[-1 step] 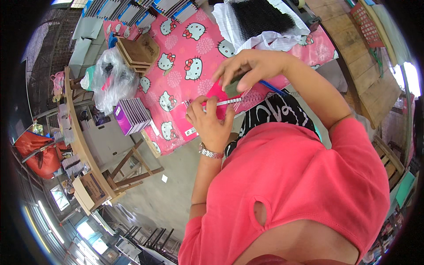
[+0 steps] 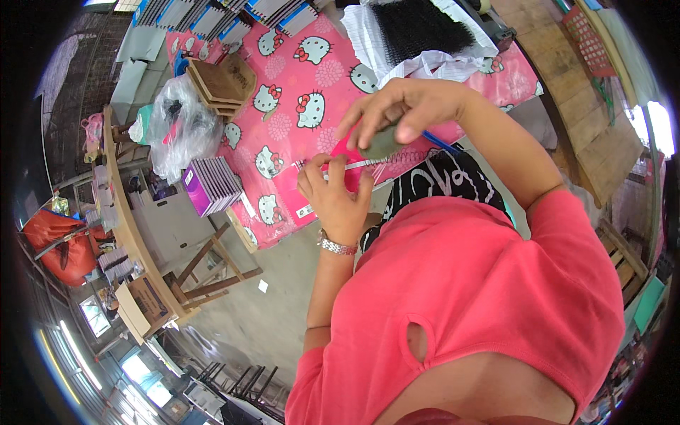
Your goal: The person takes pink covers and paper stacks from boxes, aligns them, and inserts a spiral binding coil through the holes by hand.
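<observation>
A pink notebook (image 2: pixel 288 190) lies at the near edge of the table, a white strip along its bound edge. My left hand (image 2: pixel 338 202) grips that edge with bent fingers on top and the thumb on the near side. A thin wire coil (image 2: pixel 419 156) runs along the edge and sticks out to the right. Above the coil, my right hand (image 2: pixel 414 106) holds a rounded grey-green pad (image 2: pixel 382 144) between thumb and fingers. Whether the pad touches the coil I cannot tell. A blue pen-like stick (image 2: pixel 440 142) lies right of the pad.
Purple notebooks (image 2: pixel 211 185) stand stacked at the table's left edge. Beyond them are a clear plastic bag (image 2: pixel 185 127) and brown boards (image 2: pixel 221 83). Blue-covered spiral books (image 2: pixel 212 15) line the far side. A pile of black coils (image 2: pixel 421 34) rests on white wrapping at the far right.
The pad in my right hand has tilted, showing more of its rounded face, and the right fingers have shifted slightly. My left hand stays almost in place.
</observation>
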{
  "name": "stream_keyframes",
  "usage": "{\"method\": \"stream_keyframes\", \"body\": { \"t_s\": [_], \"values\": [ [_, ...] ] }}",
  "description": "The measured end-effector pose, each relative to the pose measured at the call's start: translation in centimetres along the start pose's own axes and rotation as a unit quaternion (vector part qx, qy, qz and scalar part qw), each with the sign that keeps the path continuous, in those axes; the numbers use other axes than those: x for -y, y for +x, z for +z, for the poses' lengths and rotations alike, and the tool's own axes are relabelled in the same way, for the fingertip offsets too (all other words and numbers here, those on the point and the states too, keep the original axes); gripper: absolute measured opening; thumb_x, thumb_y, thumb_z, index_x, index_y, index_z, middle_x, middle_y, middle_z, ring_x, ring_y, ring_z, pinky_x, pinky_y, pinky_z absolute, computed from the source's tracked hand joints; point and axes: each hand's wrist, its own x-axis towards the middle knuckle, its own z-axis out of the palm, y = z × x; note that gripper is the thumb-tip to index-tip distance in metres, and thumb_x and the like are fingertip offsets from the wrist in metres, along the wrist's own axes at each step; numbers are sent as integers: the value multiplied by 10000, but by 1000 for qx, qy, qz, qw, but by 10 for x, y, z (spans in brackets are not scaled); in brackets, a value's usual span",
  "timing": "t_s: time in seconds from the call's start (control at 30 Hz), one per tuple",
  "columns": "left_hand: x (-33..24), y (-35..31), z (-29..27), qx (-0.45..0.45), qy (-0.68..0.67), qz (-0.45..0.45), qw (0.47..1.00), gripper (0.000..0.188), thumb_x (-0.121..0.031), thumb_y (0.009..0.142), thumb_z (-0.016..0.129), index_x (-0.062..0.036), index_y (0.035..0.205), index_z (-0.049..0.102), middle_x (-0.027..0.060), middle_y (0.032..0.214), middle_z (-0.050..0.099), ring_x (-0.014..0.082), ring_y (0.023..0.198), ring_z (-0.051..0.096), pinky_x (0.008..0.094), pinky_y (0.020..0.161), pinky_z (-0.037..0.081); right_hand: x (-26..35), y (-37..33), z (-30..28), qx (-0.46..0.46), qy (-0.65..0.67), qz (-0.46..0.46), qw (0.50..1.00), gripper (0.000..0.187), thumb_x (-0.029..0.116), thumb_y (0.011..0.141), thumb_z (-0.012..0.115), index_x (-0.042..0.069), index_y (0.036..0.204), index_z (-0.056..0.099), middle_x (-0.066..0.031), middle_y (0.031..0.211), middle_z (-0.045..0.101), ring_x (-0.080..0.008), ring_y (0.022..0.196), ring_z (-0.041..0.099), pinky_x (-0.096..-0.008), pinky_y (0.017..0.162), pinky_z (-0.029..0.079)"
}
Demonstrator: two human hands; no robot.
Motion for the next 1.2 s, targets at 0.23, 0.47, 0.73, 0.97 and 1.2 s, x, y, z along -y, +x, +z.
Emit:
{"method": "stream_keyframes", "body": {
  "t_s": [0.23,0.47,0.73,0.97,1.2],
  "values": [
    [23,-1,-8,-38,-104,-32,993,312,-90,728,741,-38,1000,598,146,1045,525,322,1006,498,429,859,408,12,17,2,36,-6,31,999,412,248,794,770,31,1135,692,-173,1265,581,-260,1149,578,-372,1011,418],
    [32,0,-10,-23,-153,-40,987,254,-27,742,722,-30,962,596,107,992,561,259,898,557,372,783,447,7,37,0,44,-27,108,993,430,233,782,786,22,1142,680,-144,1282,583,-251,1193,554,-369,1030,411],
    [34,1,-11,2,-220,-81,972,275,-34,739,729,-25,978,595,111,958,542,248,851,546,333,683,453,5,55,2,39,-292,146,944,378,175,814,744,18,1150,670,-161,1362,504,-258,1227,522,-377,1049,385],
    [37,1,-10,9,-212,-72,975,289,-41,731,733,-15,971,574,114,952,562,245,833,552,339,663,458,-2,58,-2,30,-273,157,949,376,174,799,764,17,1128,673,-146,1287,550,-242,1222,520,-372,1057,390],
    [36,1,-11,0,-217,-102,971,297,-28,731,738,-20,984,583,118,949,572,245,822,573,330,693,494,-20,74,-37,-50,-461,126,877,380,302,788,772,41,1050,684,-133,1188,585,-272,1089,583,-326,954,450]
  ]
}}
